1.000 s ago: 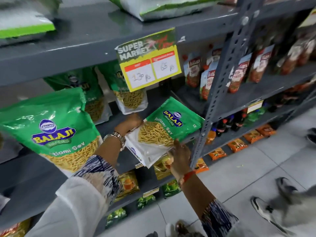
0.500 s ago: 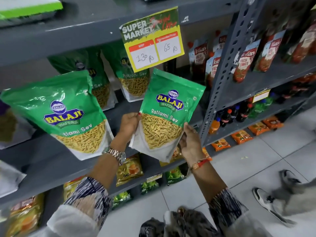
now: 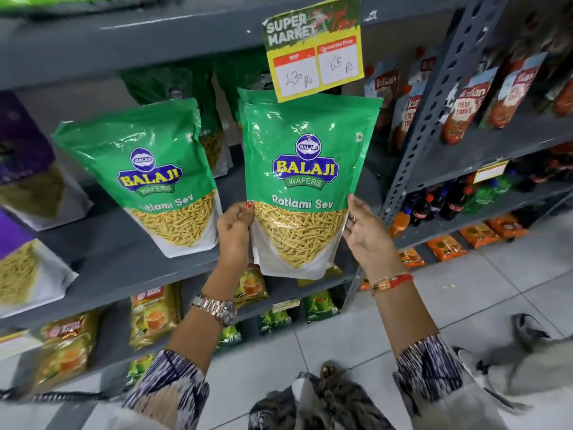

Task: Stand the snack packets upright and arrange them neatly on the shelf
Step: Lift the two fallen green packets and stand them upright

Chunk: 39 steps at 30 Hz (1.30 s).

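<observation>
A green Balaji Ratlami Sev packet (image 3: 305, 169) is upright at the front edge of the grey shelf (image 3: 130, 262), its bottom hanging just past the edge. My left hand (image 3: 234, 234) pinches its lower left side and my right hand (image 3: 367, 231) presses its lower right side with the fingers spread. A second green sev packet (image 3: 155, 175) stands upright on the shelf to the left. More green packets (image 3: 192, 85) stand behind, partly hidden.
A yellow price tag (image 3: 313, 54) hangs from the shelf above, overlapping the held packet's top. Purple packets (image 3: 21, 144) stand at far left. A perforated upright post (image 3: 434, 97) bounds the shelf on the right; tomato pouches (image 3: 465, 110) and bottles (image 3: 434, 206) lie beyond. A shoe (image 3: 527, 333) is on the floor.
The packet in my hands went from tilted and low to upright and higher against the shelf front. Both hands rose with it and now hold its lower sides.
</observation>
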### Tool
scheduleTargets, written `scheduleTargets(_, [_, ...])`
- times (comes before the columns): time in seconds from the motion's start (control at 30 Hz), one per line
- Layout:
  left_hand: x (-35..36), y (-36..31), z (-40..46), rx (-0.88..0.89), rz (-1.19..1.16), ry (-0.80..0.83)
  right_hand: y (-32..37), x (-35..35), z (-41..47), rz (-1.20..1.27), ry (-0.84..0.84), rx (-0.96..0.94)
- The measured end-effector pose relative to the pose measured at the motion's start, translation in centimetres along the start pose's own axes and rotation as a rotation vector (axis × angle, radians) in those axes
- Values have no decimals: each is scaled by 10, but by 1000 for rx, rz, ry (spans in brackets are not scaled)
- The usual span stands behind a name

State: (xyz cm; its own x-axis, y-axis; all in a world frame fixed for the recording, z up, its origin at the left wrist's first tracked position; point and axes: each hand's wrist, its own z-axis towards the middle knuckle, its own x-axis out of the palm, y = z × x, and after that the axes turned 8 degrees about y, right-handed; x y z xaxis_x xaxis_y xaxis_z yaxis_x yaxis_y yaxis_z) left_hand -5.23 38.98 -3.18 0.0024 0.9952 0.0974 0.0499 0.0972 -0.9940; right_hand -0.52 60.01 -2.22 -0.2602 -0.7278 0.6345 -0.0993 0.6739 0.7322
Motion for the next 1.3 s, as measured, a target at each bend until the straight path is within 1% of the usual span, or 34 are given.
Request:
scheduleTargets(0.17, [4,-6,14,5,-16,-87,9,15,30,-65,34,-25])
scheduleTargets(0.43, [8,-22,52,-67,-117,-65,28,41,89,-169,124,-98])
scheduleTargets(0.63, [11,-9,67,-71,-134,-88,20,34,113,-220,172,-127])
scheduleTargets(0.73, [11,0,72,-66,-202,-58,13,31,118,-313,212,-100])
scheduleTargets(0.83, [13,8,78,-198,-268,44,5,29,117,-488,263,-28])
scheduleTargets(0.87, [15,10,80,-248,-261,89,3,29,116,-517,272,-12])
scheduleTargets(0.93, [18,11,80,-295,-236,140,0,29,113,-535,265,6])
scheduleTargets(1.13, [17,17,69,-269,-189,180,-5,25,104,-534,274,-34])
scheduleTargets(1.3, [19,18,63,-193,-246,200,-7,26,98,-464,283,-60])
